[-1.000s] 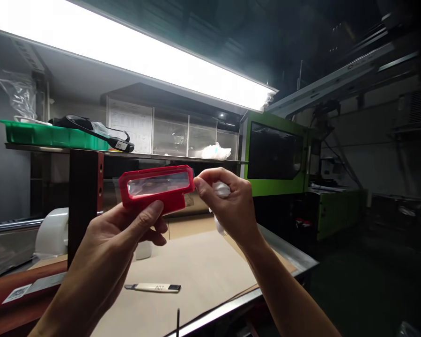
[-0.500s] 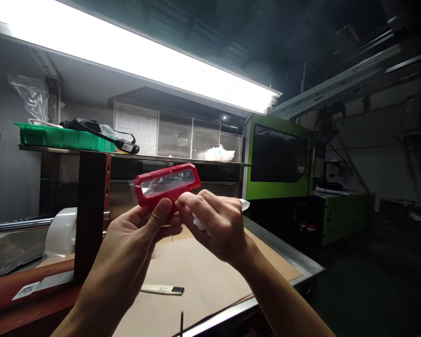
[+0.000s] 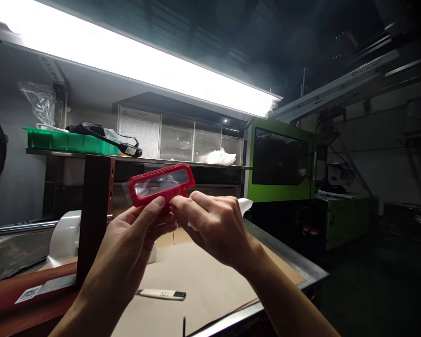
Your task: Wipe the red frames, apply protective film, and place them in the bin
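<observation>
While the left hand (image 3: 131,234) is clamped on a red frame (image 3: 168,193) above the desk (image 3: 203,285), the right hand (image 3: 215,224), closed around a white wad (image 3: 245,206), touches the frame's lower side, and a knife (image 3: 163,294) lies on the desk.

L hand (image 3: 129,234) holding red frame (image 3: 158,172), R hand (image 3: 217,224) w/ white wad (image 3: 245,206) touching it, "A07" cutter (image 3: 161,294) on tbl (image 3: 203,281)

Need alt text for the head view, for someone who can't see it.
The left hand holds a red frame with a clear window, while the right hand, clutching white material, touches its lower edge. Below, a utility knife marked A07 lies on brown cardboard; behind, a green tray sits on a shelf.
</observation>
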The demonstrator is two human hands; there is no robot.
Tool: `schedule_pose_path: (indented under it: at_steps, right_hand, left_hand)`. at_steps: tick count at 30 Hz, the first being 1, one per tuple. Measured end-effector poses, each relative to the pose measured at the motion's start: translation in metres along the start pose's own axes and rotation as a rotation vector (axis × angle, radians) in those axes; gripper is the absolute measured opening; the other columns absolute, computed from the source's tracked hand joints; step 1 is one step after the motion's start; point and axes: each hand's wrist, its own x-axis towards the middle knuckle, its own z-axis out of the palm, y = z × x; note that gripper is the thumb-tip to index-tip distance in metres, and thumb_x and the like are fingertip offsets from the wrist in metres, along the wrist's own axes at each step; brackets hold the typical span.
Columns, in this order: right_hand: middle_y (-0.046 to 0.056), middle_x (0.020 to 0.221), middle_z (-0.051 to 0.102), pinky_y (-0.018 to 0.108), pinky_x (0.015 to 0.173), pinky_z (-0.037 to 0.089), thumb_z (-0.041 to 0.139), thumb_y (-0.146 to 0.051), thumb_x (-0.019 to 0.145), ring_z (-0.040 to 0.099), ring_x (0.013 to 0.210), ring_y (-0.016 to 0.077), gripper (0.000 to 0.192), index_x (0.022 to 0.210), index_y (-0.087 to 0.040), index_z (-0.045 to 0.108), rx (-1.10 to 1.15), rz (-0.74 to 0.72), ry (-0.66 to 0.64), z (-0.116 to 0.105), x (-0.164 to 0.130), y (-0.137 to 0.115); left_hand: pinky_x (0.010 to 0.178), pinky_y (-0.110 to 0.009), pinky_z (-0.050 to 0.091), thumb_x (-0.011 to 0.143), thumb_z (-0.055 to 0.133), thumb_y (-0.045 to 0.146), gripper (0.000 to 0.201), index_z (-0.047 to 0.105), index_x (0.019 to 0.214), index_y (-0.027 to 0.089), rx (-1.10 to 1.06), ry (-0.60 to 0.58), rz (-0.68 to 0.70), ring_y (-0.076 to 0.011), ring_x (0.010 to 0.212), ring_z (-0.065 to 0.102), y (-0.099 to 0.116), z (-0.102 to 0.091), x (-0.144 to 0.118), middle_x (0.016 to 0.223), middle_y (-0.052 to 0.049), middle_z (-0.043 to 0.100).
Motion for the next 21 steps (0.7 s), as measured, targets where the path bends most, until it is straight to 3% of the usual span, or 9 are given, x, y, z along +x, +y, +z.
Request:
schedule_pose_path:
  at_steps: [4,7,9,14,21]
  right_hand:
    - [-0.003,0.066,0.061,0.018,0.052,0.041,0.059,-0.023,0.085,0.05,0.054,0.0052,0.01,0.089,-0.017,0.067,0.428,0.372,0.168,-0.003,0.005,0.002]
    - [-0.007,0.053,0.047,0.017,0.04,0.031,0.063,-0.033,0.082,0.039,0.044,0.0033,0.015,0.082,-0.018,0.066,0.807,0.713,0.244,-0.004,0.012,0.011]
    - [-0.008,0.049,0.041,0.017,0.036,0.024,0.065,-0.039,0.08,0.033,0.041,0.0027,0.021,0.08,-0.018,0.065,1.038,0.842,0.243,-0.005,0.018,0.017]
    - [-0.009,0.047,0.04,0.019,0.033,0.014,0.062,-0.041,0.082,0.024,0.037,0.0016,0.024,0.077,-0.017,0.064,1.357,0.852,0.094,-0.006,0.029,0.022]
    - [-0.009,0.048,0.04,0.02,0.034,0.011,0.062,-0.038,0.082,0.023,0.037,0.0013,0.026,0.067,-0.017,0.057,1.472,0.844,0.026,-0.007,0.027,0.024]
  left_hand:
    - [0.051,-0.013,0.052,0.067,0.077,0.024,0.02,0.07,0.082,0.014,-0.052,-0.056,-0.024,-0.0095,0.057,0.06,0.006,-0.004,0.003,0.067,-0.002,0.069]
    - [0.04,-0.012,0.044,0.064,0.078,0.026,0.022,0.068,0.08,0.014,-0.076,-0.126,0.009,-0.0069,0.051,0.05,0.008,-0.008,0.007,0.061,0.001,0.061]
    - [0.038,-0.012,0.041,0.063,0.079,0.027,0.023,0.068,0.077,0.014,-0.072,-0.158,0.019,-0.006,0.05,0.044,0.009,-0.01,0.008,0.061,0.001,0.056]
    - [0.038,-0.013,0.04,0.056,0.084,0.033,0.028,0.068,0.072,0.015,-0.058,-0.18,-0.003,-0.0068,0.048,0.042,0.011,-0.012,0.01,0.054,0.001,0.053]
    - [0.037,-0.013,0.04,0.057,0.083,0.034,0.025,0.068,0.068,0.017,-0.034,-0.205,-0.023,-0.0069,0.046,0.043,0.013,-0.005,0.007,0.053,0.001,0.054]
